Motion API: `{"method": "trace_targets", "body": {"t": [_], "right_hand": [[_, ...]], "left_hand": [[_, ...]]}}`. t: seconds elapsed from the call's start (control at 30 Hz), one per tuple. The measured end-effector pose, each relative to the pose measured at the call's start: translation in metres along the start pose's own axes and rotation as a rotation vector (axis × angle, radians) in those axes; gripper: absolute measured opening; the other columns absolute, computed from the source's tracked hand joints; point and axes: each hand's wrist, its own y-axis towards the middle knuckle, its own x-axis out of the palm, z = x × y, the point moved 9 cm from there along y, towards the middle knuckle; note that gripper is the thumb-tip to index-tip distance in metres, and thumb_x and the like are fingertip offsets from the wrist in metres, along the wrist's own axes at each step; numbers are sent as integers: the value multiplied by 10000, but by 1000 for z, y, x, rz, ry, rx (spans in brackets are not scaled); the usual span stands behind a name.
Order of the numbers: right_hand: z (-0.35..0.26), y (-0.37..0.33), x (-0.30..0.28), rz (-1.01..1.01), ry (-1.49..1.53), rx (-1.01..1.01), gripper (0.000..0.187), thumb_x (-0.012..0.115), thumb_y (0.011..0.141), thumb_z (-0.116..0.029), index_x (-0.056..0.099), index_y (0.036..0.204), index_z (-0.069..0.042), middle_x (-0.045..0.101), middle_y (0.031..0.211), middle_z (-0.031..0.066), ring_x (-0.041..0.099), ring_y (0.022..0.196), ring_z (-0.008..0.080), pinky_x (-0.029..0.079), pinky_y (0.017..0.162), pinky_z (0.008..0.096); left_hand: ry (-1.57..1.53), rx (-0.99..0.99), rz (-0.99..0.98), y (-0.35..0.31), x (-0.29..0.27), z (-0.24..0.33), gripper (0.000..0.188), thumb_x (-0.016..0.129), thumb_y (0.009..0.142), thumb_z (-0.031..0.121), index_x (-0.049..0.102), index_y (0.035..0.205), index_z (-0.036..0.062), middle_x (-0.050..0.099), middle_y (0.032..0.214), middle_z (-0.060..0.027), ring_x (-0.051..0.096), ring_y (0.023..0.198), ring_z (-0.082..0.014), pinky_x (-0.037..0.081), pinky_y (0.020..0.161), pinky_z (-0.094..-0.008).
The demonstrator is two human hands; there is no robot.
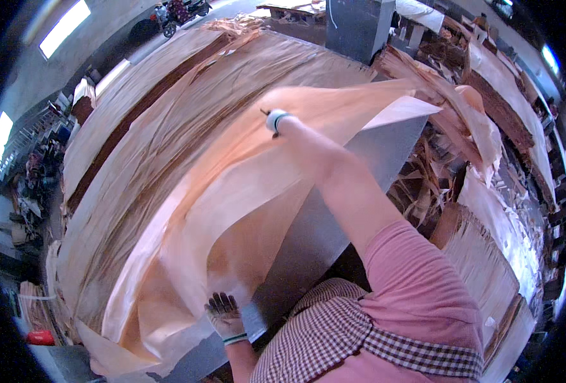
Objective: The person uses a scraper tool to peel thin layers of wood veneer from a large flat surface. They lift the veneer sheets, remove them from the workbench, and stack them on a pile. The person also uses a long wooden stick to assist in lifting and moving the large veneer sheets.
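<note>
A large, thin wood veneer sheet [251,185] billows in loose folds in front of me, partly blurred. My right hand [276,121], in a white glove with dark patches, reaches far across it. Its fingers look closed on the sheet, though they are mostly hidden. Close to my body, my left hand [225,314] wears a glove with dark fingers. Those fingers are stretched out and apart by the sheet's near edge, holding nothing. Under the sheet lies a grey flat surface [315,223]. Beyond it spreads a wide stack of wrinkled veneer [149,159].
Torn veneer scraps [426,185] heap up to the right of the grey surface. More veneer stacks [481,249] stand farther right. A grey pillar [358,29] rises at the far side. At the lower left sits a red object [39,337]. A motorbike [179,14] is parked in the background.
</note>
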Motion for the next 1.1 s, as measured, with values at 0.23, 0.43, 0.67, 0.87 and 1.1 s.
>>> {"method": "trace_targets", "body": {"t": [0.23, 0.43, 0.67, 0.87, 1.1], "right_hand": [[14, -8, -17, -201, 792, -160, 415, 547, 824, -69, 536, 1239, -76, 668, 915, 104, 606, 691, 154, 501, 593, 253], [57, -192, -55, -601, 923, -279, 381, 547, 758, -15, 589, 1135, 23, 664, 930, 108, 610, 772, 139, 483, 666, 234], [211, -223, -115, -316, 1728, -257, 104, 515, 809, -102, 589, 825, -31, 580, 706, 63, 549, 593, 144, 403, 463, 220], [310, -244, -32, -114, 1351, 407, 222, 518, 829, -88, 598, 993, 37, 635, 880, 134, 604, 746, 234, 506, 615, 328], [319, -143, -72, 397, 1413, -26, 222, 499, 833, 6, 604, 1028, -11, 624, 904, 65, 591, 783, 181, 509, 740, 313]], "left_hand": [[-165, 29, 232, -3, 27, -39, 451, 444, 908, 433, 551, 1177, 88, 551, 1279, -130, 515, 1183, -306, 380, 1007, -527], [-245, 128, 151, -17, 69, -44, 548, 412, 905, 479, 502, 1241, 56, 498, 1332, -157, 421, 1271, -348, 263, 1078, -565], [-54, -29, 189, 16, 30, -50, 566, 469, 890, 516, 537, 1205, 50, 546, 1279, -151, 487, 1210, -319, 356, 1045, -502], [28, -255, 224, 6, 22, -107, 631, 473, 878, 556, 536, 1215, 27, 561, 1255, -154, 502, 1192, -309, 373, 1031, -486], [50, -23, 153, 37, 31, -76, 628, 422, 897, 563, 518, 1248, 51, 528, 1289, -158, 518, 1140, -322, 362, 1030, -488]]}}
